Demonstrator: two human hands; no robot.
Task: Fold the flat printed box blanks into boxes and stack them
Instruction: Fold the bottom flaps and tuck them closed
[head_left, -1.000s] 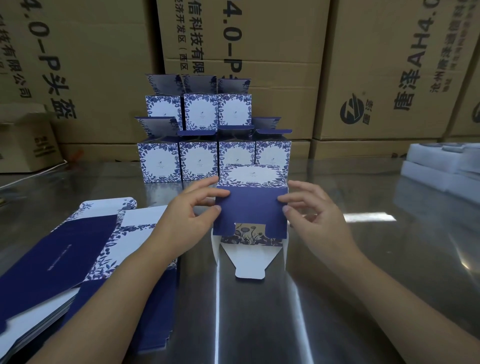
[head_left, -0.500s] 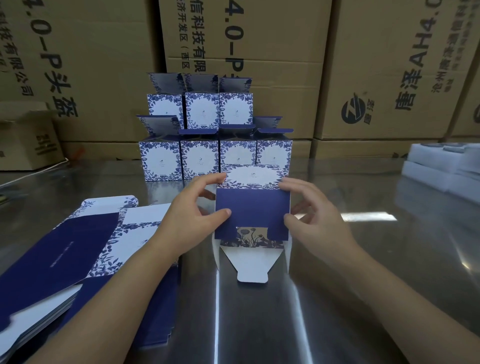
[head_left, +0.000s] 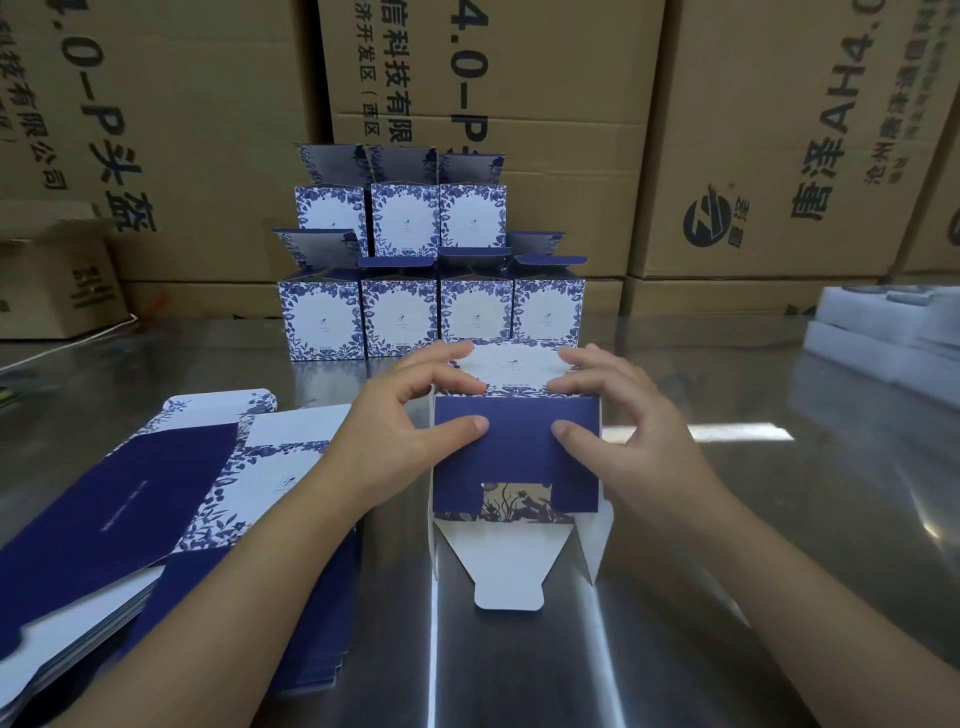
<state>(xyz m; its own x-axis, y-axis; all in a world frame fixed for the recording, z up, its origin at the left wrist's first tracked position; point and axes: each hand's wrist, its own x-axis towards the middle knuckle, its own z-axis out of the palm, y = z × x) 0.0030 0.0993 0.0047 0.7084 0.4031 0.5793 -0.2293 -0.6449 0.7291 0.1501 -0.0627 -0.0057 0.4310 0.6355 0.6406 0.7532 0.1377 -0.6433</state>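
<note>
We look across a stainless-steel table (head_left: 779, 545) with a glossy top. A bright strip of reflected light (head_left: 748, 432) glints on its right half. Behind it, large brown cardboard cartons (head_left: 561, 78) printed with black Chinese characters stand stacked like a wall. A smaller carton (head_left: 57, 280) sits at far left, and white blocks (head_left: 883, 338) — foam, it seems — lie piled at the table's right edge.

My head camera faces forward and down, close over my left hand (head_left: 400, 431), right hand (head_left: 636, 434) and box (head_left: 519, 460), cartons (head_left: 545, 78) at twelve o'clock.
</note>
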